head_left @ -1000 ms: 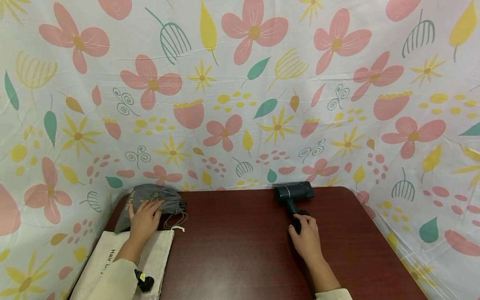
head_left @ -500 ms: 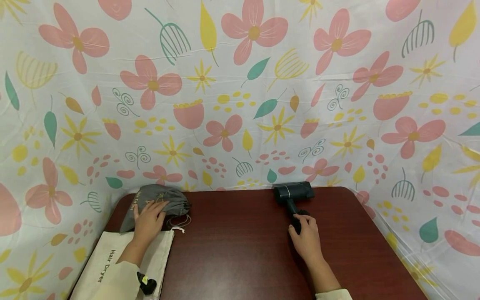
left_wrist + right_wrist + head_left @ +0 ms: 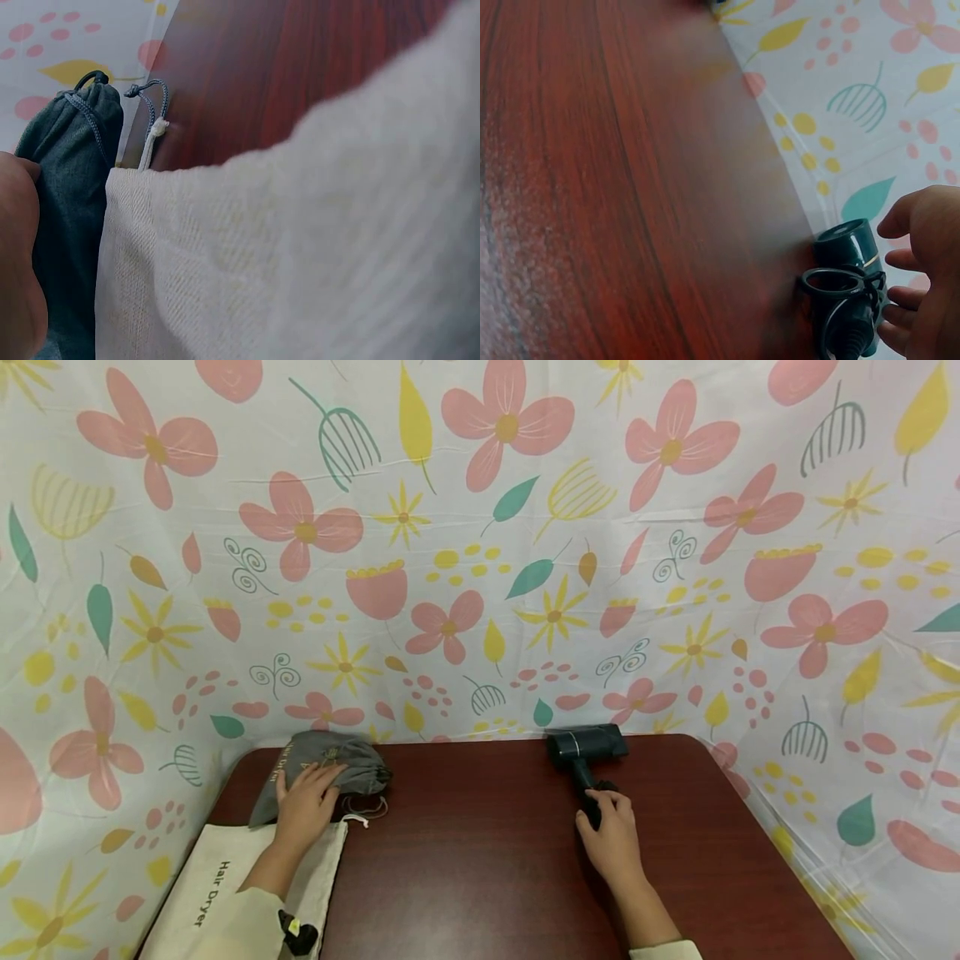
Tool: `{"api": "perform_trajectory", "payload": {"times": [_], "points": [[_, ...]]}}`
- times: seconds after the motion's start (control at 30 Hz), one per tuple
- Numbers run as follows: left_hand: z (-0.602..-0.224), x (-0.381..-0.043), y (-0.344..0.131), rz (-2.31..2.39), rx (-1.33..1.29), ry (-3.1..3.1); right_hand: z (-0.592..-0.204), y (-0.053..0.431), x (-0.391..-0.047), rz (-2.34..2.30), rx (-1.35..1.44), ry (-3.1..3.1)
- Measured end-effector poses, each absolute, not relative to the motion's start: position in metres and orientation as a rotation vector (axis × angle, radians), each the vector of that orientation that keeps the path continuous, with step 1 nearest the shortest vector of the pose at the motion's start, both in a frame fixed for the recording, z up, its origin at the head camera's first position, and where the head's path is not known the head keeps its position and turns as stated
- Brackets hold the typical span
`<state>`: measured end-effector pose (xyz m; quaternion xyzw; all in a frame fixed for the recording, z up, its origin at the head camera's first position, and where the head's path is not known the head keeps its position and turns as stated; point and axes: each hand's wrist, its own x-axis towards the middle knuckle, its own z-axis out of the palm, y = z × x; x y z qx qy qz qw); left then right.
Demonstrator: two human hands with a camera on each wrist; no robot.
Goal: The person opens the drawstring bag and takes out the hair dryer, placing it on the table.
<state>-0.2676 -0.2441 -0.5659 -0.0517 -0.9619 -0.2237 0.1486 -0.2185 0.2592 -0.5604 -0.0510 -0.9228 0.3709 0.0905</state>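
Note:
My left hand (image 3: 307, 806) rests flat on a grey drawstring bag (image 3: 309, 746) at the table's back left, fingers spread over its printed cloth. The left wrist view shows part of that hand (image 3: 16, 262) against the dark bag (image 3: 69, 225). At the back right lies a dark green hair dryer (image 3: 588, 744), handle towards me. My right hand (image 3: 618, 839) is at its handle. Seen from the right wrist, the fingers of my right hand (image 3: 930, 277) are loosely extended beside the dryer (image 3: 847, 244) and its coiled cord (image 3: 832, 281), not wrapped round it; whether they touch cannot be told.
A cream cloth bag (image 3: 183, 893) printed "Hair Dryer" lies flat at the table's left, partly under my left forearm. Its white drawstring end (image 3: 356, 819) sticks out at the far corner. Flowered cloth (image 3: 480, 568) hangs behind the brown table (image 3: 465, 843).
My left hand and the grey drawstring bag have slid a little to the right together. My right hand and the hair dryer have stayed put.

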Motion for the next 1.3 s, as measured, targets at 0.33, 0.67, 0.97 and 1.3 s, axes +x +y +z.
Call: {"api": "perform_trajectory", "payload": {"times": [0.33,0.67,0.97,1.3], "points": [[-0.566,-0.266,-0.233,-0.663,-0.201,-2.749,-0.557,0.257,-0.218,1.115,-0.147,-2.730],[-0.567,-0.264,-0.223,-0.680,-0.232,-2.730,-0.556,0.251,-0.215,1.090,-0.131,-2.699],[-0.568,-0.261,-0.215,-0.693,-0.282,-2.710,-0.556,0.247,-0.215,1.060,-0.073,-2.670],[-0.569,-0.259,-0.206,-0.664,-0.327,-2.698,-0.558,0.240,-0.215,1.069,-0.032,-2.673]]}}
